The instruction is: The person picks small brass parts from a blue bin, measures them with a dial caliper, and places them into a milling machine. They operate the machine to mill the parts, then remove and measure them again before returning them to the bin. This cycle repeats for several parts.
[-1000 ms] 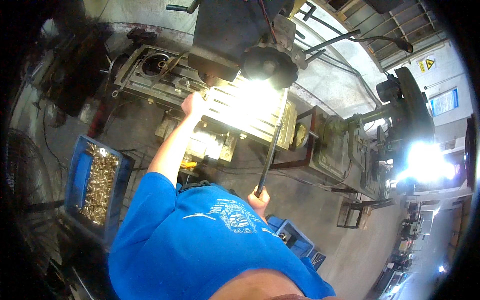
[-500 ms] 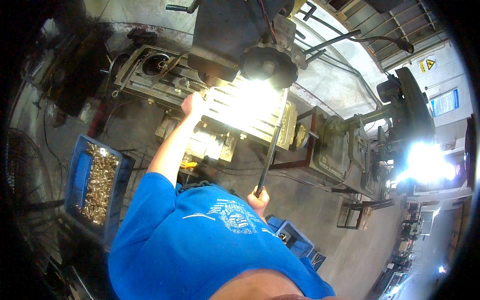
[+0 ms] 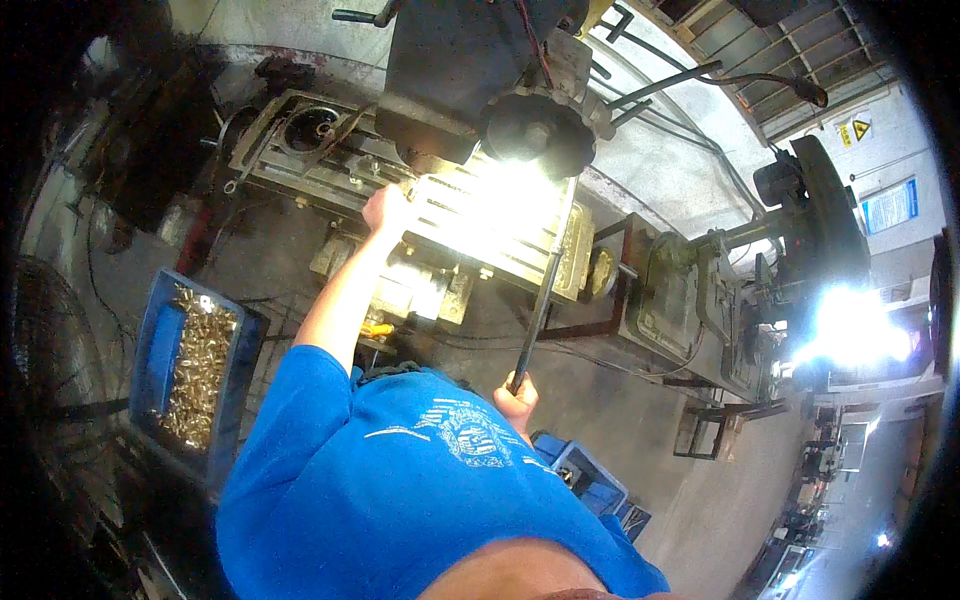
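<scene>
My right hand (image 3: pixel 517 398) is wrapped round the lower end of a long dark lever bar (image 3: pixel 540 310), which slants up toward the machine's spindle head. Stretched forward, my left hand (image 3: pixel 387 211) is closed at the near edge of the slotted machine table (image 3: pixel 270 165). What its fingers hold is lost in the glare. Above the table hangs the round, notched machine head (image 3: pixel 540 130). Bright lamp light washes out the middle of the table and whatever lies under the head.
A blue crate (image 3: pixel 205 370) full of small brass-coloured metal parts stands at the left. Another blue crate (image 3: pixel 590 478) sits low beside my right side. A second machine (image 3: pixel 670 290) stands to the right, with a small stool (image 3: pixel 722 425) in front of it. A spanner (image 3: pixel 231 186) lies at the table's left end.
</scene>
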A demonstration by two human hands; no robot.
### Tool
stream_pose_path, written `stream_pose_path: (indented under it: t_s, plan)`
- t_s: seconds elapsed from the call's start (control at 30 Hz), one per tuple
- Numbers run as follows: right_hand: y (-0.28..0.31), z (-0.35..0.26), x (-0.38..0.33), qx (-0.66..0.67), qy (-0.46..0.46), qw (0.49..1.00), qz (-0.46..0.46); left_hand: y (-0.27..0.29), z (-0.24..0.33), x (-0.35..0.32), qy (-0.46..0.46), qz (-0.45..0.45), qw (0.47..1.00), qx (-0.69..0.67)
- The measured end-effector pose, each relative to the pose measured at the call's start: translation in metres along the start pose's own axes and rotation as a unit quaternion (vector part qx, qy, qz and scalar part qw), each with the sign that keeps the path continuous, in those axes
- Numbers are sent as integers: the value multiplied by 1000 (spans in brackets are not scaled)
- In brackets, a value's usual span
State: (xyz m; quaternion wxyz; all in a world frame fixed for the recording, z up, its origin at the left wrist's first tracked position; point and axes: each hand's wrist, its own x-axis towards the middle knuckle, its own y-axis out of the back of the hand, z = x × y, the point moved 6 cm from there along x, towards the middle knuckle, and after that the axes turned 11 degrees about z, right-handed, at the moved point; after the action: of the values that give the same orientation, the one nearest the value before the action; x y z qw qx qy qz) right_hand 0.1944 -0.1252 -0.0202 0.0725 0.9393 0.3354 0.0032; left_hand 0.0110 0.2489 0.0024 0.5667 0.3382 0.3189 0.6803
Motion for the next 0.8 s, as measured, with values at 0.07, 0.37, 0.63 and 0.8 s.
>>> stream_pose_path:
  t_s: [0.07,0.37,0.63,0.8]
  plan:
    - [-1,-2,0,2,-7,1000,-1,-3,-1,1,-1,-2,1000,3]
    - [-1,-3,0,-31,18,999,10,-5,-3,3,7,23,1000,-3]
    - [-2,-2,0,-12,-2,1000,7,-1,-2,1,1,19,1000,-4]
    - [-1,0,2,-16,12,1000,-1,-2,-2,1,-8,17,1000,-6]
